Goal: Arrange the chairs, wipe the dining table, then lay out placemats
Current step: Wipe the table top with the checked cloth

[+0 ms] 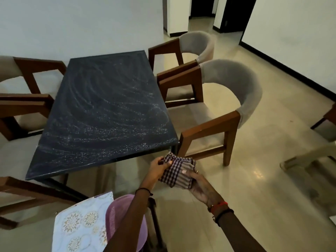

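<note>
A folded checked cloth [177, 172] hangs in the air just off the near right corner of the dark dining table [105, 110]. My left hand [160, 168] pinches its left edge. My right hand [200, 186] holds it from below, thumb on top. The tabletop shows pale streaks and specks. Two wooden armchairs with grey curved backs stand along the right side, the nearer chair [223, 106] and the farther chair [190, 51]. Another chair [23, 99] stands on the left side. White placemats [80, 224] with gold medallions lie near my body on the left.
A pink woven round mat [125, 220] overlaps the placemats. A chair arm [21, 193] shows at the near left. Part of another chair [325, 122] sits at the right edge. Tiled floor lies to the right, a doorway [203, 8] beyond.
</note>
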